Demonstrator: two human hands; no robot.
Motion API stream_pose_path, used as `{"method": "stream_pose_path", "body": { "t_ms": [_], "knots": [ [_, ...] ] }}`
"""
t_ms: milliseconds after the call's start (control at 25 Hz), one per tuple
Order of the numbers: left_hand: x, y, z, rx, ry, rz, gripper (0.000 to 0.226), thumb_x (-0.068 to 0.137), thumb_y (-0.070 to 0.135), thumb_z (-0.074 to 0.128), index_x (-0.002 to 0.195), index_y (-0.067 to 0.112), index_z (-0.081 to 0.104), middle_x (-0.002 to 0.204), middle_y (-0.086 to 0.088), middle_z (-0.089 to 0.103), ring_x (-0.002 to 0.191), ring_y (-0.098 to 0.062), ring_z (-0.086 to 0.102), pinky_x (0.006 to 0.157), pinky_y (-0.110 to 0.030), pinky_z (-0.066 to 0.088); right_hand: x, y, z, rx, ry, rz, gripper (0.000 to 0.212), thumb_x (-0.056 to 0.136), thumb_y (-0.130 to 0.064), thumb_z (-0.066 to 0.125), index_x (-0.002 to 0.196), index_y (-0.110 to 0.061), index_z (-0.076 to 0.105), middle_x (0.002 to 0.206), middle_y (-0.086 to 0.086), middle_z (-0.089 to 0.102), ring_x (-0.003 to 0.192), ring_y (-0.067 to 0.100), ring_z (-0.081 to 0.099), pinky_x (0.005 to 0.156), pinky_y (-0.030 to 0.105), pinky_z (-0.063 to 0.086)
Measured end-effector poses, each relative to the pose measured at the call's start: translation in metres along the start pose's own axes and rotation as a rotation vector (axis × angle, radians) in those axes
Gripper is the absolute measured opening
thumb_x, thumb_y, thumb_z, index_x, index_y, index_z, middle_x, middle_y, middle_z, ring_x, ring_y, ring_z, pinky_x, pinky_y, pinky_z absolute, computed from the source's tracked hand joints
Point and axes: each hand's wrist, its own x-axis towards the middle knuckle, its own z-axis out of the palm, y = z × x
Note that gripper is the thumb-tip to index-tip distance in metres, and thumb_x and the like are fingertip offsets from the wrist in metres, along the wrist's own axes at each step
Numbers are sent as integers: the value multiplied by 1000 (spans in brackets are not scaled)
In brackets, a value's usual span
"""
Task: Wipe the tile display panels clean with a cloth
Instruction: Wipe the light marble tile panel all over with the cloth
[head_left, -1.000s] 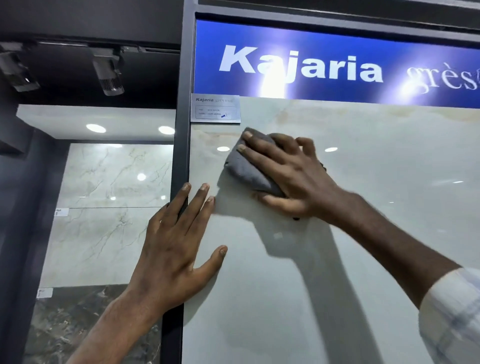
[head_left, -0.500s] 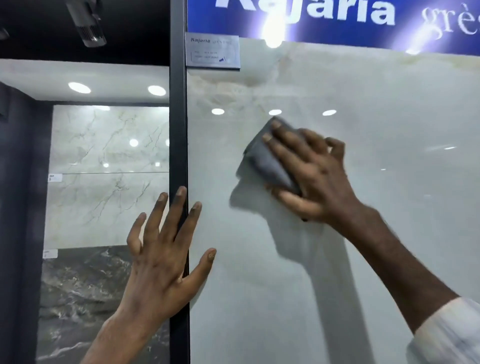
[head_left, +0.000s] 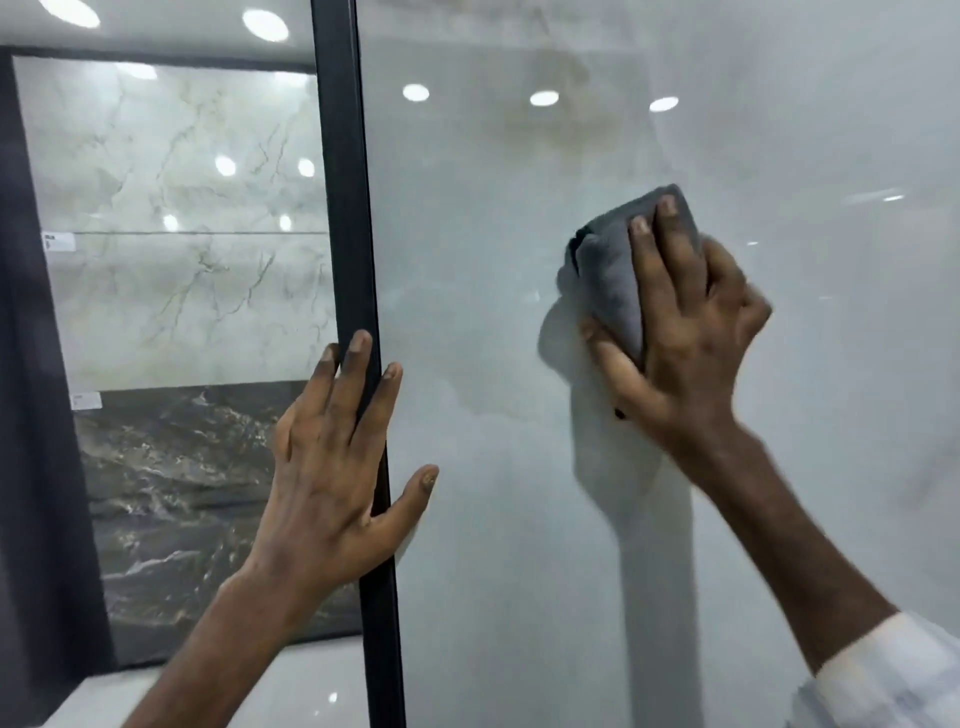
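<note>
While the pale tile panel (head_left: 519, 545) fills the right of the frame, a black upright (head_left: 345, 208) borders it centre-left. The left grip (head_left: 332, 467) lies spread flat across that upright. Right of centre, the right grip (head_left: 691, 332) pinches a folded grey cloth (head_left: 613, 280) against the panel.

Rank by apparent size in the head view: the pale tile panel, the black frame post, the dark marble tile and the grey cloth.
1. Pale tile panel
2. Dark marble tile, though it stands farther back
3. Black frame post, long but narrow
4. Grey cloth, partly under the right hand
</note>
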Motion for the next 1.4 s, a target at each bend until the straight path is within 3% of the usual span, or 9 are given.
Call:
{"method": "stream_pose_path", "body": {
  "t_ms": [240, 520, 720, 800, 960, 1000, 1200, 1280, 1400],
  "knots": [
    [-38, 5, 8, -29, -6, -15, 72, 102, 45, 52, 160, 10, 28, 169, -23, 11, 158, -36, 14, 124, -52, 20, -160, -44, -11, 146, -204, -640, 62, 96, -48, 49, 152, -23, 53, 161, 0, 45, 147, 35, 44, 101, 52, 33],
    [-65, 14, 19, -130, -16, -32, 64, 104, 34, 52, 158, 9, 29, 166, -25, 7, 156, -41, 16, 125, -50, 19, -155, -24, -6, -60, -66, 25, 79, 92, -52, 50, 163, -23, 29, 171, 3, 25, 146, 35, 36, 97, 53, 25],
    [-73, 14, 20, -154, -23, -2, 68, 102, 37, 56, 157, 7, 29, 174, -12, -7, 157, -41, 14, 125, -50, 18, -254, -72, -14, 67, -263, -463, 66, 93, -51, 44, 156, -29, 43, 169, -3, 31, 151, 34, 35, 100, 51, 26],
    [-78, 13, 22, -169, -25, 19, 68, 102, 39, 55, 157, 8, 29, 174, -1, -13, 158, -39, 11, 126, -48, 15, -264, -54, -13, 19, -246, -355, 67, 91, -53, 46, 154, -32, 42, 168, -4, 31, 152, 30, 35, 100, 52, 25],
    [-87, 14, 27, -211, -38, 14, 69, 103, 37, 55, 158, 9, 26, 174, 1, -15, 157, -44, 13, 127, -48, 13, -281, -65, -12, -50, -135, 513, 84, 85, -51, 53, 159, -22, 28, 173, 1, 16, 144, 37, 38, 100, 55, 27],
    [-87, 14, 27, -225, -34, 11, 69, 103, 37, 55, 158, 8, 26, 174, 1, -15, 157, -43, 12, 127, -48, 12, -291, -85, -11, -39, -134, 598, 86, 84, -51, 53, 160, -20, 25, 174, -2, 8, 143, 38, 37, 100, 55, 27],
    [-88, 15, 28, -240, -51, 9, 68, 103, 39, 55, 158, 10, 27, 174, 3, -17, 158, -38, 8, 127, -47, 10, -335, -119, -16, 110, -363, -217, 87, 75, -51, 62, 156, -31, 37, 173, -3, 18, 155, 32, 25, 95, 49, 31],
    [-92, 13, 26, -233, -81, 13, 69, 103, 41, 54, 159, 12, 25, 172, 7, -22, 159, -34, 6, 126, -44, 10, -334, -93, -18, 37, -333, -35, 88, 78, -53, 59, 160, -35, 29, 174, -4, 12, 150, 33, 30, 98, 50, 29],
    [-99, 9, 23, -220, -115, 36, 70, 103, 44, 52, 159, 15, 23, 172, 7, -24, 157, -37, 11, 124, -43, 10, -345, -92, -24, 56, -224, 630, 91, 89, -49, 57, 166, -32, 11, 173, 6, 12, 146, 38, 32, 106, 60, 28]
  ]
}}
